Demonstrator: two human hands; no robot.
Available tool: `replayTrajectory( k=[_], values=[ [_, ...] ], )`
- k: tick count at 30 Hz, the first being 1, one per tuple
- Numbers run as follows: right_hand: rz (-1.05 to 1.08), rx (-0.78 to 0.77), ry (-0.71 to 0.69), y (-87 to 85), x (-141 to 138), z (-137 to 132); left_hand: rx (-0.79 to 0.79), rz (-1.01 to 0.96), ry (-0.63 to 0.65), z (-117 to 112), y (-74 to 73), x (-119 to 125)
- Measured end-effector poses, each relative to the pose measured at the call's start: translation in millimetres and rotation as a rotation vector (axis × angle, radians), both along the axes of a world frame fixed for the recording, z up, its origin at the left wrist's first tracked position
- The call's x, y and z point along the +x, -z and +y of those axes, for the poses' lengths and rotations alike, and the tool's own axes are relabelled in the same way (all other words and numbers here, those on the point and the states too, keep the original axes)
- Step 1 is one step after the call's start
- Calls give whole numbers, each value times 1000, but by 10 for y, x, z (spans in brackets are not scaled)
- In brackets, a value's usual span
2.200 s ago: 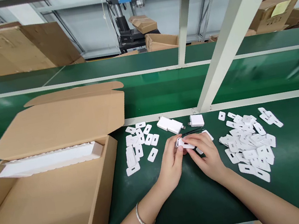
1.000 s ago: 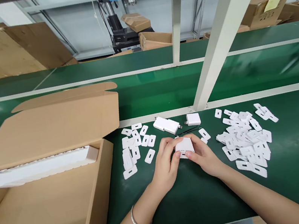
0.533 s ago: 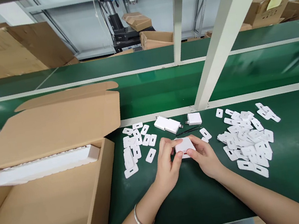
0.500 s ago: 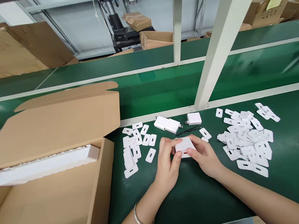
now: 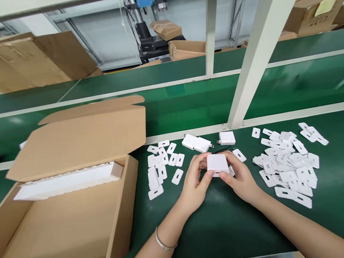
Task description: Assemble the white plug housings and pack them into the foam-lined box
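Observation:
Both hands hold a small white square plastic block (image 5: 217, 163) with rounded corners and a slot in its near edge. My left hand (image 5: 196, 184) grips its left side, thumb at the near left corner and fingers along the far side. On the other side my right hand (image 5: 242, 181) pinches it, thumb at the near right corner. Just behind lie two joined white blocks (image 5: 196, 142) with a metal plug, and a single white block (image 5: 227, 138) with a plug. Thin black tweezers-like tools (image 5: 223, 150) are partly hidden by the hands. A white slotted plate (image 5: 239, 155) rests by my right fingers.
Loose white slotted plates (image 5: 176, 176) lie left of the hands; a larger pile (image 5: 288, 166) lies to the right. An open cardboard box (image 5: 120, 212) with a white insert (image 5: 69, 182) stands at left. A slanted white post (image 5: 253, 45) rises behind the green table (image 5: 225, 234).
The block is tilted differently: its top now shows more fully, and my left index finger has moved from its top to its far edge. The whole view has shifted slightly.

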State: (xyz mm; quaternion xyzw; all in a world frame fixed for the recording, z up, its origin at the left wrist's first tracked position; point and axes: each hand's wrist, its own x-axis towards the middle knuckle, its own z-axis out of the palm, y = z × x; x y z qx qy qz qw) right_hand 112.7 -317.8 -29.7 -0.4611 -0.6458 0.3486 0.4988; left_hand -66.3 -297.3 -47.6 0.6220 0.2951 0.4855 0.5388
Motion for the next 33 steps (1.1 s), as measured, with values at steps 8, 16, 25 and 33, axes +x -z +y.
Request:
replayTrajectory(
  k=[8, 16, 25, 33],
  values=[
    [-117, 94, -49, -95, 100, 67, -52, -170, 95, 70, -92, -15],
    [-308, 191, -26, -44, 132, 59, -165, -150, 265, 145, -246, -128],
    [-394, 127, 26, -23, 95, 25, -54, 201, -262, -35, -702, -776],
    [-372, 101, 119, 13, 78, 31, 86, 1013, -873, -153, -858, -2401]
  ],
)
